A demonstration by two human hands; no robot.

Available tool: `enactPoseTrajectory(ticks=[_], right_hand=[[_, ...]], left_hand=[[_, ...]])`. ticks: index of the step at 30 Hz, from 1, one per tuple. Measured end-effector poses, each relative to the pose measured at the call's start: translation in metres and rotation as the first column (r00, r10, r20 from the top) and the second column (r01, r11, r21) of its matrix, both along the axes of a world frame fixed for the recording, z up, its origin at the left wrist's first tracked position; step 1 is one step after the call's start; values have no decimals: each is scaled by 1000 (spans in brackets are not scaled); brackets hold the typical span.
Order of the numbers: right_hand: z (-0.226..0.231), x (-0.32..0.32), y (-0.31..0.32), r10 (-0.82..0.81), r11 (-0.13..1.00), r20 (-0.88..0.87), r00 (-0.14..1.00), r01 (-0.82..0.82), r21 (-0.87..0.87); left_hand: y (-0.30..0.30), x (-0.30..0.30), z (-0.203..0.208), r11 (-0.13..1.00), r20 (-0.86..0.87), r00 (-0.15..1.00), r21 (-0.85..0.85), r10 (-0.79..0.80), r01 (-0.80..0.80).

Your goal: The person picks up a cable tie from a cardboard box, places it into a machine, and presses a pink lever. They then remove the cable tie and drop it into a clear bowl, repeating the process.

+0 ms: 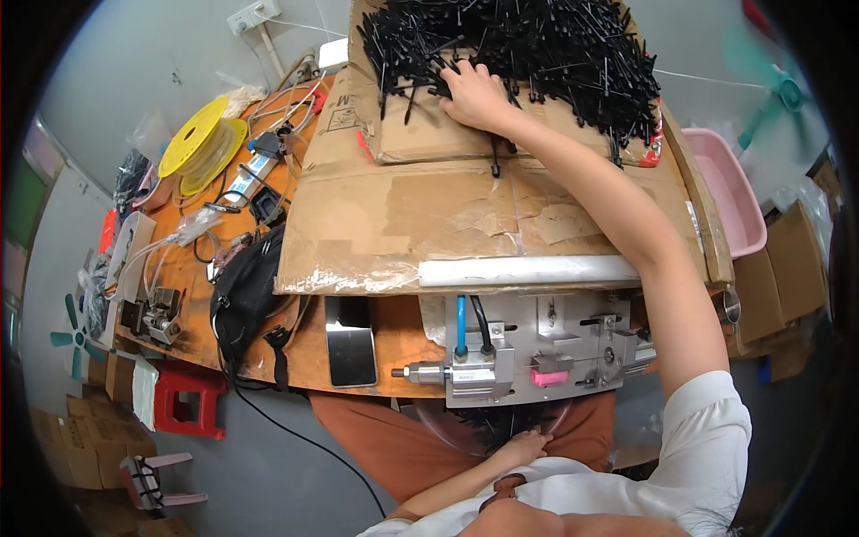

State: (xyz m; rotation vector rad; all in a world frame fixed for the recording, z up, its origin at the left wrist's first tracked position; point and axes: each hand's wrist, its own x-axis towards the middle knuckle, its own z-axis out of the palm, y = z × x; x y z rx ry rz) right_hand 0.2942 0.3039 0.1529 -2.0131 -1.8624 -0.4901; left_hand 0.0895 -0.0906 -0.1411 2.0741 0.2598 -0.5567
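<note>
My right hand (479,98) reaches far forward to the near left edge of a big heap of thin black stick-like pieces (555,54) with small heads. Its fingers are spread and touch the pieces; none is plainly held. The heap lies on a cardboard sheet (403,143). Low in front of my body, my left hand (526,446) is closed beside a clear round basin (438,430) on my lap, which holds more black pieces (501,425). What its fingers hold, if anything, is hidden. Between the hands sits a metal fixture (573,349) with cylinders and a pink block (550,378).
Left of the fixture, a smartphone (351,345) lies on the orange wooden table (192,300) beside a black bag (246,291). Farther back are a yellow spool (192,134) and cables. A white tube (528,271) edges the cardboard. A pink tub (725,192) stands at right.
</note>
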Motion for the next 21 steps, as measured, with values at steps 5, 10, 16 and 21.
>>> enactPoseTrajectory(ticks=[5,10,16,21], right_hand=[[-3,10,-57,212,977,-43,976,-210,43],[-3,20,-116,338,941,-113,934,-340,5],[11,31,-171,357,918,-173,918,-379,-115],[13,47,-186,415,867,-376,828,-486,-112]], left_hand=[[1,-5,3,999,4,1000,37,-10,10],[3,-7,15,1000,-13,1000,11,23,-23],[1,-8,10,998,-11,999,36,-44,45],[-1,-12,20,999,-15,1000,42,-5,5]])
